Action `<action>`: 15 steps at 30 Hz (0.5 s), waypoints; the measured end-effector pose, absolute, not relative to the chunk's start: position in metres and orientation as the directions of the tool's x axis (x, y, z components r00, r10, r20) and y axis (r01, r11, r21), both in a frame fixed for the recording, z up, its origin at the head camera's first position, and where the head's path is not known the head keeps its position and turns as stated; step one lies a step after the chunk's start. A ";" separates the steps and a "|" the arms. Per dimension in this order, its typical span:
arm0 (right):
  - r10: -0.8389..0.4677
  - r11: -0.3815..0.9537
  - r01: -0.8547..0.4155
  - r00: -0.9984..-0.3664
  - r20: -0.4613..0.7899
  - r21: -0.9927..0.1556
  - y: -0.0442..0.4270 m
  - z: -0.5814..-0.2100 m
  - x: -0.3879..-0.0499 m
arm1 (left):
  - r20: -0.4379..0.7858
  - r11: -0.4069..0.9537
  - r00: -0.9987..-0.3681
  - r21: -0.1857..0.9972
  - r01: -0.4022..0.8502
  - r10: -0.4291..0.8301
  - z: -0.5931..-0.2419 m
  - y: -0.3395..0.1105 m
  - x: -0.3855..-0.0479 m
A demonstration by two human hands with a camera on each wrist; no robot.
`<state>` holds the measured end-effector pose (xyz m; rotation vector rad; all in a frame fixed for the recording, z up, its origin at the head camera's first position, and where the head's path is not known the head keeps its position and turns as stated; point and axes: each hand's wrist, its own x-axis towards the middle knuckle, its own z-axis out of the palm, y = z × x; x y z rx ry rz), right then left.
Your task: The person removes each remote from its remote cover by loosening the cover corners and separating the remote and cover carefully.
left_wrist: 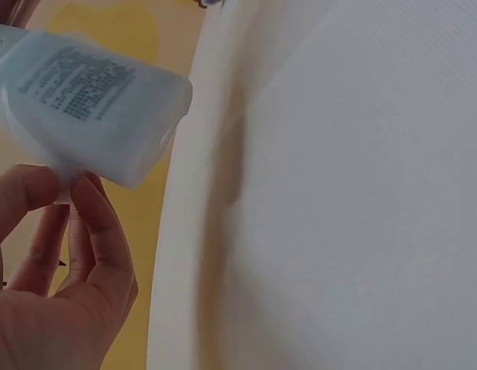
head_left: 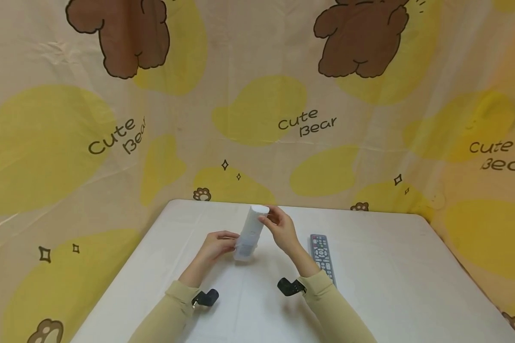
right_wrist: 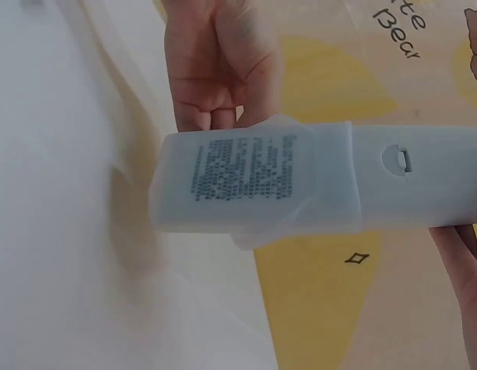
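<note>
A white device [head_left: 254, 223], with a small latch on its face [right_wrist: 404, 160], is held tilted above the table, its lower end inside a translucent sleeve [head_left: 244, 251]. Printed text shows through the sleeve [left_wrist: 84, 89] in both wrist views. At the device's upper end the right hand [head_left: 283, 232] grips it between thumb and fingers; in the right wrist view only part of that hand [right_wrist: 463, 266] shows. The left hand [head_left: 216, 246] pinches the sleeve's edge between thumb and fingertips, seen closely in the left wrist view [left_wrist: 76, 262].
A grey remote control [head_left: 322, 255] with many buttons lies on the white table [head_left: 395, 276], partly covered by the right forearm. Behind the table hangs a bear-patterned cloth [head_left: 249, 62]. Each wrist carries a small black camera.
</note>
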<state>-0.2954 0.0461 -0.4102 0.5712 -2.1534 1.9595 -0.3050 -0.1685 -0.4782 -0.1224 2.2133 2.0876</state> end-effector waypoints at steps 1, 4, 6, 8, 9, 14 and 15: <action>-0.156 0.052 -0.392 -0.912 0.380 -0.919 0.046 -0.414 -0.298 | -0.126 0.068 -0.992 0.990 -0.125 0.003 -0.478 -0.167 -0.304; -0.133 0.030 -0.393 -0.913 0.386 -0.919 0.047 -0.421 -0.303 | -0.134 0.081 -0.991 0.988 -0.134 -0.008 -0.476 -0.165 -0.303; -0.120 0.023 -0.400 -0.911 0.395 -0.916 0.047 -0.422 -0.303 | -0.136 0.089 -0.991 0.987 -0.137 -0.013 -0.476 -0.164 -0.303; -0.115 0.021 -0.410 -0.907 0.405 -0.912 0.047 -0.422 -0.304 | -0.136 0.093 -0.991 0.986 -0.137 -0.018 -0.476 -0.164 -0.302; -0.113 0.022 -0.416 -0.905 0.411 -0.909 0.047 -0.422 -0.304 | -0.133 0.093 -0.991 0.987 -0.134 -0.019 -0.476 -0.164 -0.302; -0.117 0.011 -0.423 -0.901 0.419 -0.906 0.047 -0.422 -0.305 | -0.151 0.098 -0.987 0.983 -0.155 -0.047 -0.476 -0.163 -0.303; -0.116 0.007 -0.420 -0.902 0.416 -0.908 0.047 -0.421 -0.305 | -0.152 0.100 -0.987 0.982 -0.157 -0.053 -0.476 -0.163 -0.303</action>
